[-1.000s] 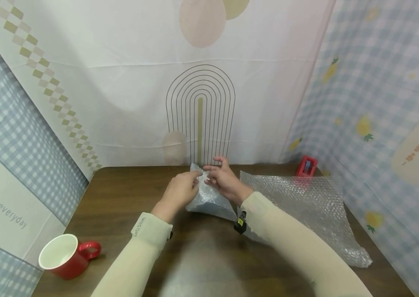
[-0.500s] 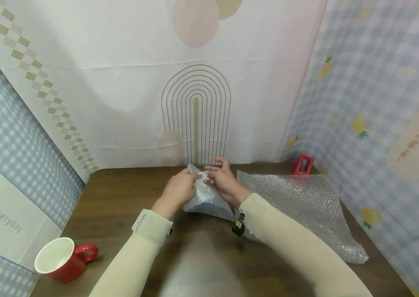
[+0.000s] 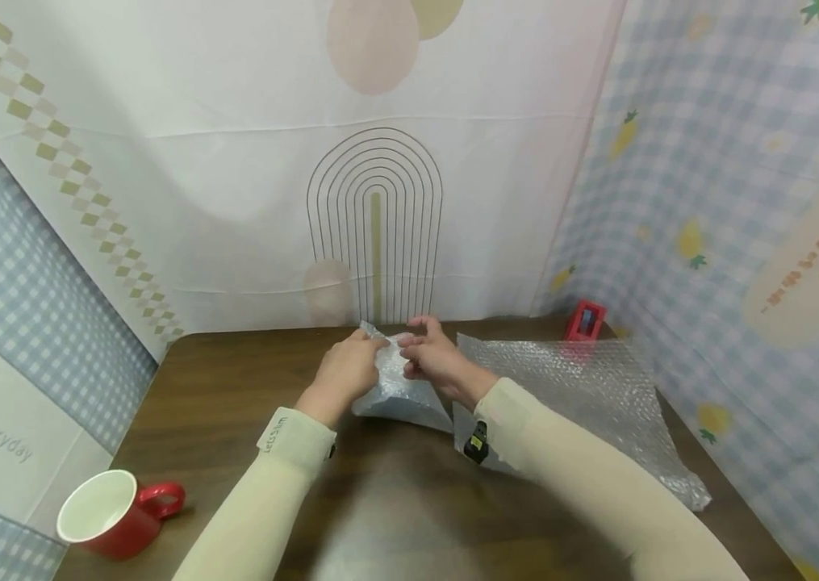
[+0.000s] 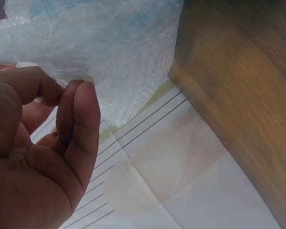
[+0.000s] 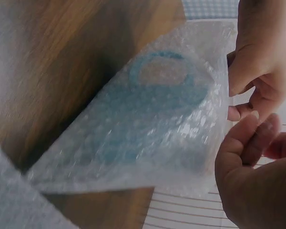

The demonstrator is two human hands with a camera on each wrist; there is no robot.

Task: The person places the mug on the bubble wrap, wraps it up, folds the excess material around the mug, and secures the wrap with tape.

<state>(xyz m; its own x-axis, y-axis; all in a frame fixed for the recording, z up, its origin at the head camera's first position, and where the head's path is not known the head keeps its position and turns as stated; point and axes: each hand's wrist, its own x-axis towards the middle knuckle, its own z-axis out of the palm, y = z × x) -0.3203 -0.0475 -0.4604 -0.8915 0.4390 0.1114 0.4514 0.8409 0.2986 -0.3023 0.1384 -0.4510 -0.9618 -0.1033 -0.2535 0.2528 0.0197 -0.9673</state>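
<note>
A bubble wrap pouch (image 3: 398,387) stands near the back of the table. Through its film a blue mug (image 5: 148,102) shows, its looped handle toward one side. My left hand (image 3: 348,371) pinches the pouch's top edge between thumb and fingers, as the left wrist view shows close up (image 4: 47,143). Opposite it, my right hand (image 3: 441,359) has bent fingers at the same edge, the index finger raised. In the right wrist view the right thumb and finger tips (image 5: 271,125) come close together beside the pouch's edge; whether they pinch film I cannot tell.
A loose sheet of bubble wrap (image 3: 583,403) lies to the right, under the right forearm. Behind it stands a red tape dispenser (image 3: 585,321). A red mug (image 3: 119,516) with a white inside sits at the front left. A patterned cloth (image 3: 235,202) hangs behind the table.
The head view has turned slightly right, so everything sits further left in it. My hands stay at the pouch's top edge; the right fingers have shifted only a little.
</note>
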